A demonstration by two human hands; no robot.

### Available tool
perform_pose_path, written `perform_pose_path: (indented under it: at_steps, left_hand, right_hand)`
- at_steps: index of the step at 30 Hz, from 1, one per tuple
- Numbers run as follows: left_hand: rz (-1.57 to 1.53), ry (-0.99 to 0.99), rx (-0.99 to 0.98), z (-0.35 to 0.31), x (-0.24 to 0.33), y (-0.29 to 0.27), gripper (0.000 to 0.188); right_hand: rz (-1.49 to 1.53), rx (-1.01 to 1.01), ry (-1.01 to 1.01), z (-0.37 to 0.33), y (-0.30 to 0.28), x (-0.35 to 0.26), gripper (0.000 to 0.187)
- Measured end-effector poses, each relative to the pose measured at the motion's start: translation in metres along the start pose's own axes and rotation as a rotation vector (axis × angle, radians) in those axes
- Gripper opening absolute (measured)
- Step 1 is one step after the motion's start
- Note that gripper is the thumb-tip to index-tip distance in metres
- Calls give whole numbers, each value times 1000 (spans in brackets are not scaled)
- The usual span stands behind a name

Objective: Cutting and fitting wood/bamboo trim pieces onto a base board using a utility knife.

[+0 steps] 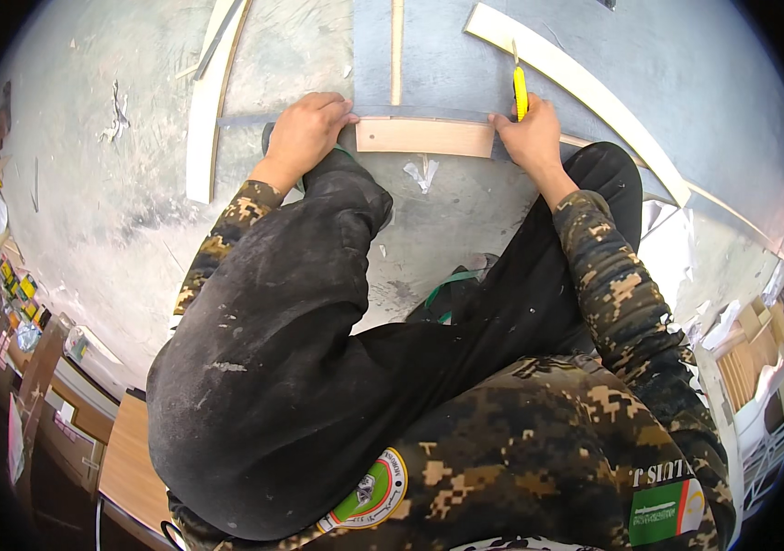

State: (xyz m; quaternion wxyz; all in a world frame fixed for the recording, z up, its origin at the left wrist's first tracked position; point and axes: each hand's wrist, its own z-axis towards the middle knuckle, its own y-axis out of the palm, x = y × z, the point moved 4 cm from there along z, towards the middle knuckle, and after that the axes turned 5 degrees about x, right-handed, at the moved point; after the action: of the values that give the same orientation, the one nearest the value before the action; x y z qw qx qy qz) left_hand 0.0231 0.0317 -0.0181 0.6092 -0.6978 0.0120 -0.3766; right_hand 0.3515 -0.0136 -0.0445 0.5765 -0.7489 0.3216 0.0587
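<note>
Lower frame: a lettered round patch on camouflage clothing. Upper centre: a pale strip lies between the left hand, fingers bunched, hold impossible to tell, and the right hand, gripping a yellow cutter.

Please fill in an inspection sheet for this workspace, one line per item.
Surface: scuffed concrete floor, partly under a blue-gray sheet.
Job's things: short wooden strip; yellow utility knife.
Clutter: curved pale panel, torn white paper.
Hands: left hand at the strip's left end; right hand holds the knife near its right end.
Cables: nothing clearly seen.
Surroundings: brown tabletop lower left.
</note>
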Motion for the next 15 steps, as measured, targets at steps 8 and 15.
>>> perform_pose_path:
  at_steps: [8,15]
  left_hand:
    - [-67,-96,77,8,1,5,33]
    - [-18,-324,53,16,1,16,42]
  right_hand:
    - [-13,13,-3,-2,-2,-2,41]
    - [-10,20,-22,0,0,1,42]
